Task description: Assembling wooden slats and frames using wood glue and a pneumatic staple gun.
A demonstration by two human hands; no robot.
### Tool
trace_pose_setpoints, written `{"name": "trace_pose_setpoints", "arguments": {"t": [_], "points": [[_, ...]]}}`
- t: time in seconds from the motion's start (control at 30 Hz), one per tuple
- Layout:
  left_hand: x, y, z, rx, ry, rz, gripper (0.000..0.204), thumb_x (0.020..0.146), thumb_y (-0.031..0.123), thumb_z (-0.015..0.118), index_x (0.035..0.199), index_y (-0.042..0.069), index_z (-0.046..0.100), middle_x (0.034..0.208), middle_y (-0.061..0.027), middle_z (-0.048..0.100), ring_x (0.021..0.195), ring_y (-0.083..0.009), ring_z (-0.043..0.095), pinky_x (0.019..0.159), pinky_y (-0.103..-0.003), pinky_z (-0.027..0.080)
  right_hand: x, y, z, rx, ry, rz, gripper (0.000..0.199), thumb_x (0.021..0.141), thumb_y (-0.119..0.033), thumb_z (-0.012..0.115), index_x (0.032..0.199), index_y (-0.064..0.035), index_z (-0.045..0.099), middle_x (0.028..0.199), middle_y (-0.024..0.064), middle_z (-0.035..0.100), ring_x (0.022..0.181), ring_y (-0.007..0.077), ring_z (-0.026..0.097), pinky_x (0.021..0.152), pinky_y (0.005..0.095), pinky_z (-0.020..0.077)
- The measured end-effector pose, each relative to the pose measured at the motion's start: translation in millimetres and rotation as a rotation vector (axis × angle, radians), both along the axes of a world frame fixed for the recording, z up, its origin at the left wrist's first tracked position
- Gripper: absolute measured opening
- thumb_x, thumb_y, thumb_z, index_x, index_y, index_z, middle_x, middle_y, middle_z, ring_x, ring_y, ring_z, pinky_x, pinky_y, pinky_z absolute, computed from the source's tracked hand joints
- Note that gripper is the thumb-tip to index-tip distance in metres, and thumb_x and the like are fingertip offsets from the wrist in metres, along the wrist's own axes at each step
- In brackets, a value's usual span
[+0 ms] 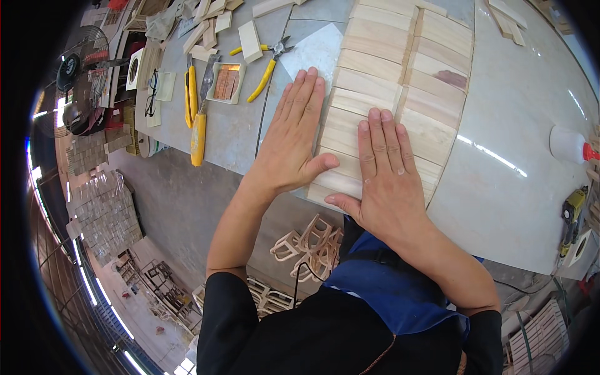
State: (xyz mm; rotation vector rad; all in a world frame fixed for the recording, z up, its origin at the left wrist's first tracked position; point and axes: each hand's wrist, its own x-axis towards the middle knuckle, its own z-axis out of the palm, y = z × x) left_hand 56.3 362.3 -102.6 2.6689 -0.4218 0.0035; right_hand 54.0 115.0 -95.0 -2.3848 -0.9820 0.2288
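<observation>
Two rows of pale wooden blocks (369, 72) lie side by side on the grey worktop, running away from me. One block in the right row carries a dark brown patch. My right hand (390, 172) rests flat on the near part of the left row, fingers stretched out and thumb apart. Along the left edge of that row lies my left hand (294, 131), also flat with its fingers straight. Its thumb points toward the blocks, and its fingertips are close to a white sheet (311, 50). Neither hand grips anything.
To the left are yellow-handled pliers (265, 69), a yellow-handled scraper (199, 134), a yellow cutter (190, 94) and a small tray (225, 83) of copper-coloured strips. Loose wood pieces (209, 31) lie beyond. A white bottle (567, 145) and tape measure (571, 209) are at right.
</observation>
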Motion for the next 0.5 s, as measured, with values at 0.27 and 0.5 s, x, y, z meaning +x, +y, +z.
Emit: {"name": "trace_pose_setpoints", "arguments": {"t": [0.27,0.5], "points": [[32.4,-2.6,-1.0,0.085,-0.008,-0.05,0.125,0.104,0.091,0.039,0.179,-0.008,0.025,0.187,-0.0302,0.024,0.176,-0.0446,0.019,0.144,-0.056,0.011,-1.3,-0.4,0.3,-0.022,0.014,-0.006,0.123,0.099,-0.072,0.065,0.173,0.0189,0.028,0.185,0.0394,0.021,0.176,0.0492,0.016,0.145,0.0562,0.0064],[31.5,-5.7,-2.9,0.053,-0.008,-0.064,0.122,0.106,0.088,0.039,0.179,-0.007,0.024,0.188,-0.03,0.023,0.176,-0.045,0.019,0.144,-0.055,0.01,1.4,-2.0,-0.6,-0.016,0.034,0.001,0.121,0.1,-0.071,0.064,0.173,0.0189,0.029,0.185,0.0386,0.021,0.176,0.0498,0.016,0.145,0.0562,0.0072]]}}
